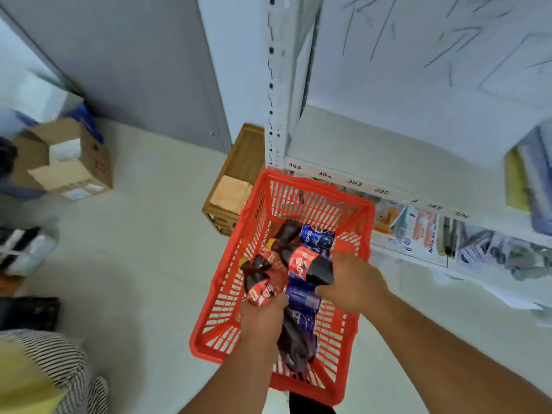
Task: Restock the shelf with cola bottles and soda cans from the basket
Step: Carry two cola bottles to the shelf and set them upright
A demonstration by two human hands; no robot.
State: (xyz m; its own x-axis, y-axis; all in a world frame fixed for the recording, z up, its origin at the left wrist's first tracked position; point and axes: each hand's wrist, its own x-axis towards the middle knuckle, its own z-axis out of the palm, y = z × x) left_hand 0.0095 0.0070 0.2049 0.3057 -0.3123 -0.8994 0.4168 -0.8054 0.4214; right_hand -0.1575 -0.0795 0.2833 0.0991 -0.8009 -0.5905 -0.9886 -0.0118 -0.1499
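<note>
A red plastic basket (310, 186) sits on the floor beside a white shelf (388, 150). Inside lie several cola bottles with red labels and blue soda cans (316, 234). My left hand (261, 318) grips the base of one cola bottle (260, 283), whose yellow cap points away from me. My right hand (354, 283) holds the base of a second cola bottle (310, 265), lifted slightly above the cans. Another dark bottle (294, 345) lies near the basket's front, partly hidden by my left arm.
A small wooden crate (236, 177) stands left of the basket against the shelf post (276, 85). An open cardboard box (68, 162) sits at the far left. The lower shelf (448, 234) holds packaged goods. A striped cloth (59, 369) lies at bottom left.
</note>
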